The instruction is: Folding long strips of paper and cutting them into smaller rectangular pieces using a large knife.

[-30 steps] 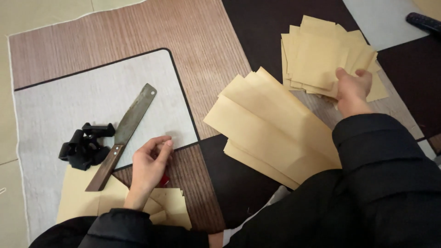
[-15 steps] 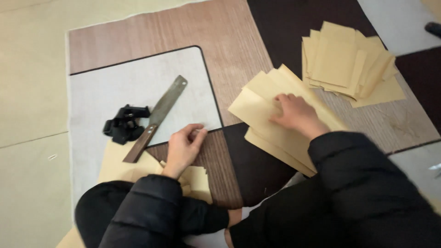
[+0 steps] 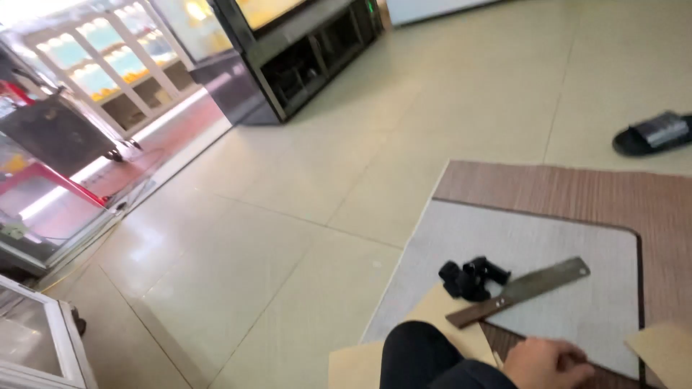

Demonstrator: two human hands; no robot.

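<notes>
The one hand in view [image 3: 548, 362] shows at the bottom edge of the head view, with a black sleeve [image 3: 432, 364] beside it; it looks like the left hand, though the blur and the cropped frame make that uncertain. Its fingers are curled inward over the brown striped part of the floor mat [image 3: 577, 191], at the near edge of the pale grey rounded panel [image 3: 519, 241]; whether this grip pinches anything cannot be told. The other hand is out of the frame.

Just beyond the hand, a flat steel blade with a dark brown wooden handle [image 3: 519, 289] lies aslant on the grey panel, handle toward the person, tip toward the panel's right edge. Touching its handle end sits a small heap of black clip-like pieces [image 3: 470, 278], near the panel's left edge. A tan paper sheet [image 3: 450, 317] lies under the handle at the near left corner of the mat, and another tan sheet [image 3: 667, 351] shows at the bottom right corner.

On the cream tiled floor [image 3: 303, 216], well apart, a black slipper [image 3: 654, 133] rests by the right edge, and a dark glass-fronted cabinet [image 3: 295, 50] stands at the top.
</notes>
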